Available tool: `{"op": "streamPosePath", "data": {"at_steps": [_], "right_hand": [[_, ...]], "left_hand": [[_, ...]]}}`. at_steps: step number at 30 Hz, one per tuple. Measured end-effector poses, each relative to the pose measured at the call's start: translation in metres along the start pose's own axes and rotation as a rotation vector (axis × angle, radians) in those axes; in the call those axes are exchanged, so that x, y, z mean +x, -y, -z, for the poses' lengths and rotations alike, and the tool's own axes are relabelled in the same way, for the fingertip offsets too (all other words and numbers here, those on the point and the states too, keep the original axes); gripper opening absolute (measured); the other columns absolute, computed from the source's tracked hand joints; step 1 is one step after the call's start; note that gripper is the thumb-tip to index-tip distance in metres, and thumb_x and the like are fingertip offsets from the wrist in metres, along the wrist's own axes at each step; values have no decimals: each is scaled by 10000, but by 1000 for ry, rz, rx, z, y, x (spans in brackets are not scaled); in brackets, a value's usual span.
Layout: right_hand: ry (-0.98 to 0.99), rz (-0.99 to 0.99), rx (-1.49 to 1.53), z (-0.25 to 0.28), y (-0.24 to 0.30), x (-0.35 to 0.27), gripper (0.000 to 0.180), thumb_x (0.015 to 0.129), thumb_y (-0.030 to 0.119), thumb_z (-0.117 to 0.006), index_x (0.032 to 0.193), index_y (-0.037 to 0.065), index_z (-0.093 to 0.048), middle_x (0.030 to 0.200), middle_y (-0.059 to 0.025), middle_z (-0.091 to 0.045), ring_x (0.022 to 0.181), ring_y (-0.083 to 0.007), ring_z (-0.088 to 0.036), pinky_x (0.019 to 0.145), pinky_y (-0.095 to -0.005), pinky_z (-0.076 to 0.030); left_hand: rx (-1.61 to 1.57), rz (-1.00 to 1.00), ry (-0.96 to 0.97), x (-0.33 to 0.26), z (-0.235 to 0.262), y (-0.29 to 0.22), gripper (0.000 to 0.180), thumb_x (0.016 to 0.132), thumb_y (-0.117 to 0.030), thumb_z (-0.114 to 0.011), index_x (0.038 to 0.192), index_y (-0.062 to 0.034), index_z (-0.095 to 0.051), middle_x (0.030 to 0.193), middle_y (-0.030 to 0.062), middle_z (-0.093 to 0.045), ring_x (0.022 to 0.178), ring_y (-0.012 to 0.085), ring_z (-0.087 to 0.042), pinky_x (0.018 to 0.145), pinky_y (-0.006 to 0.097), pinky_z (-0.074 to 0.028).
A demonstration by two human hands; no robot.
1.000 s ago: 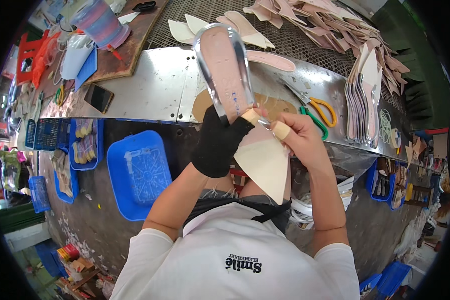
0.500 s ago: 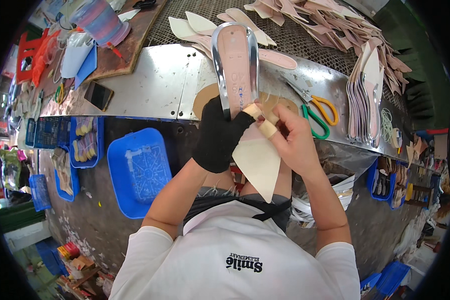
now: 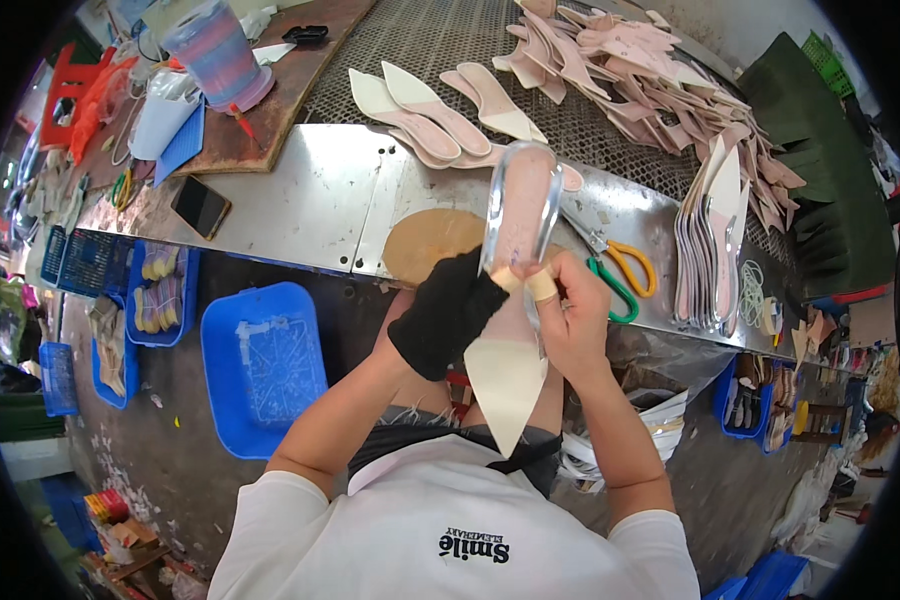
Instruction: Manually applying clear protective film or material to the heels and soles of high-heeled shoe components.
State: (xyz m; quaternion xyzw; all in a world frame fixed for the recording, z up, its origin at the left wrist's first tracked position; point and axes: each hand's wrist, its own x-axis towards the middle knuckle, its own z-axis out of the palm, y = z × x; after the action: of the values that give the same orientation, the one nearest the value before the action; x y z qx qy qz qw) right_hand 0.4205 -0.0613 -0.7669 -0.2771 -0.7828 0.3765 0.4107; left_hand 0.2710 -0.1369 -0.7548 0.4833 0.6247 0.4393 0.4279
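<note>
Head view: I see my left hand (image 3: 448,312), wrapped in a black glove, closed around the middle of a pointed cream shoe sole (image 3: 510,370) that I hold upright over my lap, its sharp toe pointing down toward my chest. My right hand (image 3: 570,320) is curled shut on the same sole from the other side, with tan tape on 2 fingertips (image 3: 542,285) pressing against it. The upper part of the sole is covered by a clear plastic heel piece (image 3: 523,205) that rises above both hands, in front of the steel bench edge (image 3: 300,200).

On the bench, just behind my left hand, lies a round brown pad (image 3: 425,240). Scissors with 1 yellow and 1 green handle (image 3: 618,270) lie just to the right of my right hand. Further right stands a stack of soles on edge (image 3: 715,250), and a big heap of pink soles (image 3: 650,80) covers the mesh top beyond. A dark phone (image 3: 201,206) lies on the steel well to the left. Below the bench, a blue plastic tray (image 3: 262,365) sits on the floor near my left forearm.
</note>
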Motion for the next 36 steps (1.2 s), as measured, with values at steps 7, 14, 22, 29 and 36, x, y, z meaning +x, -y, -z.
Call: {"op": "streamPosePath", "data": {"at_steps": [7,14,22,29,36], "right_hand": [[-41,-355,470,25,5,65,320,964,271,-494,744,55,-577,558,48,-451,471,-23,-381,421,-196,-268],[195,-308,359,55,11,77,242,943,228,-538,903,25,-665,592,42,-482,510,-23,-384,457,-189,-285],[210,-222,3,57,8,64,247,936,224,-541,856,8,-632,631,41,-502,568,-21,-425,511,-189,-346],[240,-267,173,60,-2,67,196,876,164,-611,944,-19,-628,720,16,-559,658,-39,-473,581,-198,-392],[-8,125,-137,26,23,58,492,669,208,-770,1070,-17,-596,810,-110,-636,672,-196,-592,656,-263,-472]], "left_hand": [[113,-322,-121,-5,-10,0,338,887,-313,-597,884,24,-568,585,66,-514,529,177,-477,522,341,-411],[256,-201,7,-1,11,-12,305,867,-280,-610,886,24,-593,616,160,-541,544,266,-509,534,375,-411],[289,-122,151,-3,16,-3,317,851,-287,-623,838,28,-599,580,175,-508,522,274,-487,530,380,-401],[248,-147,197,2,8,1,360,883,-355,-586,845,1,-613,539,96,-534,483,194,-532,505,345,-426],[206,-229,72,2,-4,5,323,888,-320,-575,897,2,-603,561,109,-544,508,201,-546,518,340,-432]]}}
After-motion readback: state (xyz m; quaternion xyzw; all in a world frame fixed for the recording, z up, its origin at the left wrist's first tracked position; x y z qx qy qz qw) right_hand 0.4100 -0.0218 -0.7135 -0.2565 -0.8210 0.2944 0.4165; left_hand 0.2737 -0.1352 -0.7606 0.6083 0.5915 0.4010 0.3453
